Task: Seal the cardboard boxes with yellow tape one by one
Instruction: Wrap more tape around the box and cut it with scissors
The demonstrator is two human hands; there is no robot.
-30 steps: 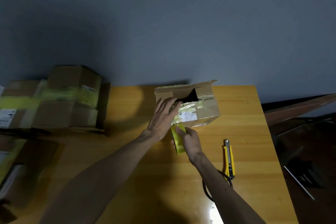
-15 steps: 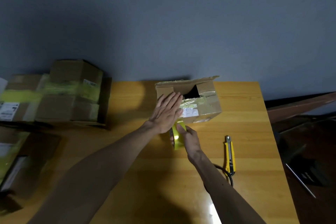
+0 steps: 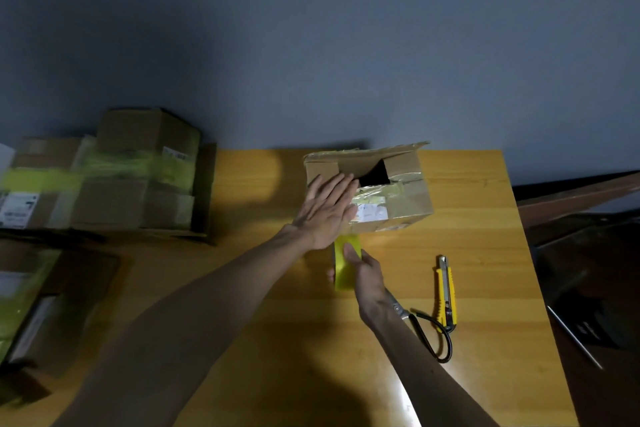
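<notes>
A: Where is the box (image 3: 401, 198)?

B: On the far middle of the table (image 3: 485, 253), close to the wall (image 3: 346, 45). Its top is not fully closed: a dark gap shows between the flaps. Shiny old tape and a white label cover its near face.

A: And the left hand (image 3: 329, 215)?

B: It lies flat on the box's near left corner, fingers straight and together, pressing the cardboard. It grips nothing.

A: The right hand (image 3: 369, 276)?

B: Just in front of the box, low over the table. It holds the yellow tape (image 3: 346, 265): the thumb lies along the top, and fingertips curl round from below at the left edge. The tape's far end runs up under the left palm, at the box's lower edge.

A: Is the tape stuck to the box?

B: I cannot tell; the left hand hides that spot.

A: What else is there?

B: A yellow knife (image 3: 446, 291) lies to the right of the right hand, apart from it. Scissors (image 3: 401, 310) lie beside the knife, partly under the right forearm. At the left stand more boxes (image 3: 131, 180), blurred, with yellow bands across them.
</notes>
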